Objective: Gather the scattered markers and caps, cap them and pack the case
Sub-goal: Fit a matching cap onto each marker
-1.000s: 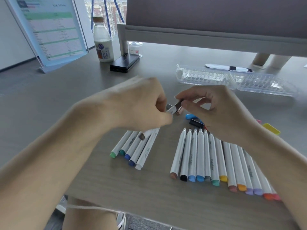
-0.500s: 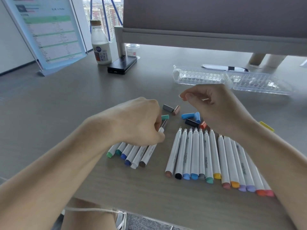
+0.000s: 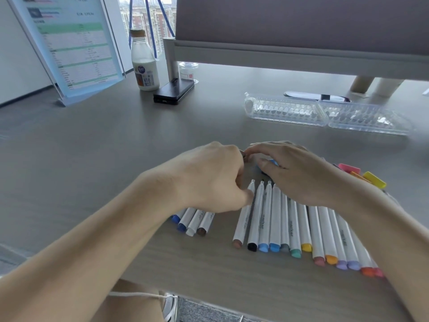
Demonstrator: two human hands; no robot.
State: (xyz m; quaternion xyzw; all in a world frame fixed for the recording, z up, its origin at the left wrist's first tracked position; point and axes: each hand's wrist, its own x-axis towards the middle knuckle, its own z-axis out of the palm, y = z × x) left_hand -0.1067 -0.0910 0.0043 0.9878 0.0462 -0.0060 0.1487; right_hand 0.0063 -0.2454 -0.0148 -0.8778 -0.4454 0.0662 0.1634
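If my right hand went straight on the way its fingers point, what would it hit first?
Most likely your left hand: the right hand points left, fingertips almost against its knuckles, though depth is hard to judge.

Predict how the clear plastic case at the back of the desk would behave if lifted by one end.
The clear plastic case looks thin-walled and empty, so it is probably light. It lies opened into two joined halves, so it would likely fold at the join.
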